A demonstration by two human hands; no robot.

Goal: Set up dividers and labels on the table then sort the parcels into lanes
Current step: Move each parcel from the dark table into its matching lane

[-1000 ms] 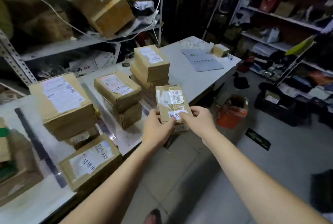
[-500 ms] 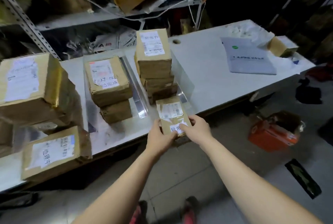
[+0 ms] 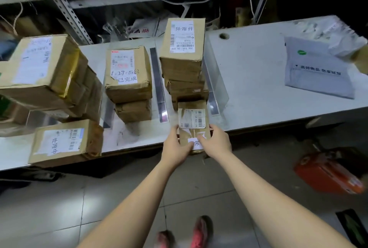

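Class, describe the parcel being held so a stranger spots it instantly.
On the white table, find the tallest stack of boxes. Before it, at the near edge, is a small parcel. It alone is gripped by left hand and right hand.

Light is dim and cool, falling from above onto the white table [image 3: 249,80] and the grey floor [image 3: 59,208], while the shelving [image 3: 119,0] at twelve o'clock sinks toward black, darkest at one and two o'clock. Glare streaks the glossy tape on the big parcel [image 3: 67,72] at nine o'clock and the clear dividers [image 3: 158,80]. The small parcel [image 3: 192,118] at centre is fairly sharp; print at nine and three o'clock smears. Wide-angle distortion bows the table's front edge.
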